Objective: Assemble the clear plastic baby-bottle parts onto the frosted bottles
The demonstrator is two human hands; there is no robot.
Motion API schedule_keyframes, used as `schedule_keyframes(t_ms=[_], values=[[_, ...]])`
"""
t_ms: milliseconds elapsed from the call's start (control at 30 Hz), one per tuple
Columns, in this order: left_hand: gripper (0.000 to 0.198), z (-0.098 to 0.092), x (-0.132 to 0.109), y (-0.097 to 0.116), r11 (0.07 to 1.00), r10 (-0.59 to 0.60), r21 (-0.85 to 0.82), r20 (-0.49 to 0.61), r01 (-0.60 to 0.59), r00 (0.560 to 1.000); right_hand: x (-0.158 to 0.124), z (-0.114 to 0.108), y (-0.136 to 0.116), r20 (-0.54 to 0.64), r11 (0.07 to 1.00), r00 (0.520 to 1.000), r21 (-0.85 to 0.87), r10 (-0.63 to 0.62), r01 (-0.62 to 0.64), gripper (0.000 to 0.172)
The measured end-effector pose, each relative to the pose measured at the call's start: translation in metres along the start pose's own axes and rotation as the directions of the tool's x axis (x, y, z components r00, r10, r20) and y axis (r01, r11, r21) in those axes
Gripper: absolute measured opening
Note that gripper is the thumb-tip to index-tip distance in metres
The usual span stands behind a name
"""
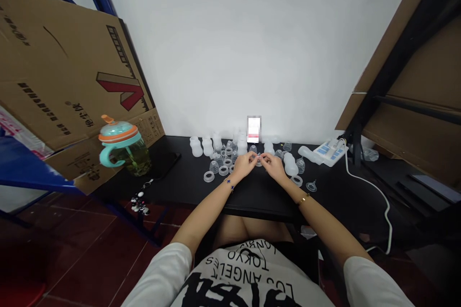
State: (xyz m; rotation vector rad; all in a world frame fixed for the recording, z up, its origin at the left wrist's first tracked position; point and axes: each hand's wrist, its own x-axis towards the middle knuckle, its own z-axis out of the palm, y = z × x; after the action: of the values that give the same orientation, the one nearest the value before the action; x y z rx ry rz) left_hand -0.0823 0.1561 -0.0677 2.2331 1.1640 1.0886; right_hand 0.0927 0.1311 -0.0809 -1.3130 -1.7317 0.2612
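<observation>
My left hand and my right hand meet over the middle of the black table. The fingertips of both are pinched on a small translucent baby bottle part, mostly covered by my fingers, which looks like a nipple in a ring. Left of my hands are several clear caps and translucent screw rings. To the right lie a frosted bottle, a ring, a clear cap and a loose silicone nipple.
Frosted bottles stand along the wall. A lit phone leans there. At left are a lidded cup, a dark phone and a bead keychain. A power strip with a white cable is at right.
</observation>
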Motion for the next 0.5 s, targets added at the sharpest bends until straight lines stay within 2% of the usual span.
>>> schedule_keyframes(t_ms=[500], values=[[0.020, 0.0004, -0.0005, 0.0005, 1.000, 0.016, -0.013, -0.016, -0.016, 1.000, 0.0017, 0.0020, 0.0005, -0.037, 1.000, 0.999, -0.020, 0.002, -0.003, 0.025]])
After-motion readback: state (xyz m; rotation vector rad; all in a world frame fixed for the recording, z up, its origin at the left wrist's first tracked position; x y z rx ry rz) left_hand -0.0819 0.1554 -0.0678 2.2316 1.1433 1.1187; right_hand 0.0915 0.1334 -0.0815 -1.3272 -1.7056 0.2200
